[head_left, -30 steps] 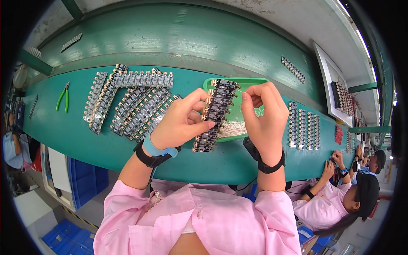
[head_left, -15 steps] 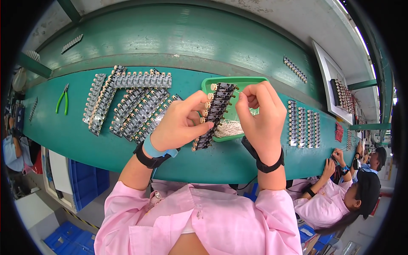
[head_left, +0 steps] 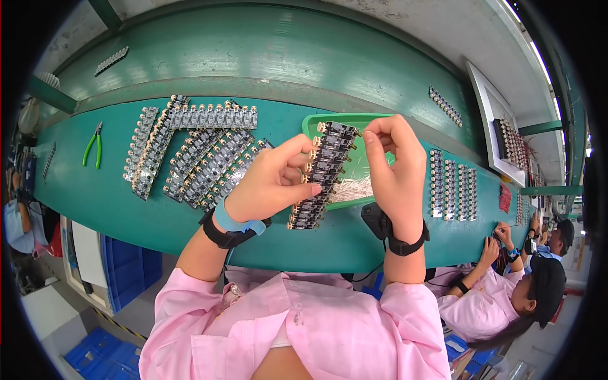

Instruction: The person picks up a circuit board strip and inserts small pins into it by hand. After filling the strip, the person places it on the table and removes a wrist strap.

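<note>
My left hand [head_left: 267, 179] is closed on a black circuit board strip [head_left: 324, 166], held tilted in front of me, with round cream-coloured parts along its left edge and small metal parts along its right. My right hand [head_left: 398, 166] pinches at the strip's upper right corner, thumb and forefinger together; whatever lies between the fingertips is too small to make out. Partly behind the strip and both hands stands a green tray [head_left: 315, 120]. Thin white wire-like pieces [head_left: 352, 189] lie heaped in it.
Several board strips [head_left: 209, 166] lie piled on the green table at left, beside green-handled pliers [head_left: 94, 147]. More strips [head_left: 453, 189] stand in a row at right, near a bundle of red pieces [head_left: 505, 197]. Beyond runs a green belt [head_left: 272, 54]. A co-worker [head_left: 500, 297] sits at right.
My right fingertips have moved up and in to the strip's top corner. The strip has turned slightly and shifted a little right. Strips on the far belt have drifted right.
</note>
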Tool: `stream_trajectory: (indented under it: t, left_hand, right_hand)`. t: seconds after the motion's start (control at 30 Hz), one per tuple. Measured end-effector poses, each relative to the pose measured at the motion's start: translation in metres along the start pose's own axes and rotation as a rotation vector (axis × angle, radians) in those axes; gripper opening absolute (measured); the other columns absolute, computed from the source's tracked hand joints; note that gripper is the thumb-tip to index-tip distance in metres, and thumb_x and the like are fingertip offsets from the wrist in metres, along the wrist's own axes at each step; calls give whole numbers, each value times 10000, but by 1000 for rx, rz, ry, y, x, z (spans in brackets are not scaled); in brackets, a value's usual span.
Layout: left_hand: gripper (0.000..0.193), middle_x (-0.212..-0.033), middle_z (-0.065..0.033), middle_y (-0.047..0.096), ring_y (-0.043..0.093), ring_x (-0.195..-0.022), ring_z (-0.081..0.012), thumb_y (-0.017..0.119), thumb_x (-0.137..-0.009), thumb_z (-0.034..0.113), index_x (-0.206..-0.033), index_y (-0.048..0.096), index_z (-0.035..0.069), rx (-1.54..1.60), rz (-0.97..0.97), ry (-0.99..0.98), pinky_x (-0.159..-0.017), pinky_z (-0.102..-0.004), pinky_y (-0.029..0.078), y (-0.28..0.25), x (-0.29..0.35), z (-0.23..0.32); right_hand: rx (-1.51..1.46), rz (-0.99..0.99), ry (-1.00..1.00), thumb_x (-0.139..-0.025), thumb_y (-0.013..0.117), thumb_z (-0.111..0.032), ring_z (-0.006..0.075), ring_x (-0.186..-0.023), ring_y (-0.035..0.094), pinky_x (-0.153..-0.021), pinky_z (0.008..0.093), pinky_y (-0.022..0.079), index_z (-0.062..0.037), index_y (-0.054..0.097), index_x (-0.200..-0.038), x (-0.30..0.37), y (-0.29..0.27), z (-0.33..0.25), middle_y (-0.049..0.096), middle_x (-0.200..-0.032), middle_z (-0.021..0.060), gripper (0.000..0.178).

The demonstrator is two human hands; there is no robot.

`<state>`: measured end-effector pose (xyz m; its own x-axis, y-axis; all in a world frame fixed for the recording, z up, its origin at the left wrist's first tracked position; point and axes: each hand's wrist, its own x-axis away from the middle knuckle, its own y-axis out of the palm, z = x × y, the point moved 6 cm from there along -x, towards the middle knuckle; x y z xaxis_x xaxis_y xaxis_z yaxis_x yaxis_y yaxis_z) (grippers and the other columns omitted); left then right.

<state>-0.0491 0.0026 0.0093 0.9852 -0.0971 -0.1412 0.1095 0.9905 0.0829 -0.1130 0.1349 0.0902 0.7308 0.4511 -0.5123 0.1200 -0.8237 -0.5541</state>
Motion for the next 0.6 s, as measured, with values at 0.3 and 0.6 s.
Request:
stream_trajectory:
  t: [0.3,0.6]
  left_hand:
    - [330,-621,41,417,375,-512,-1,621,-729,-43,-987,428,28,45,-83,-110,-444,-189,273,1,1,-6]
    - [401,-926,-61,605,569,-799,-83,601,-763,-53,-1099,408,48,260,106,-163,-614,-196,458,-12,-2,-4]
  right_hand:
    - [-270,-213,214,-841,545,-22,45,-682,465,-607,184,390,19,540,-823,0,2,23,502,-750,-24,45]
    - [81,-507,193,-733,615,-10,151,-675,553,-604,257,433,-12,591,-824,41,19,60,556,-747,52,94]
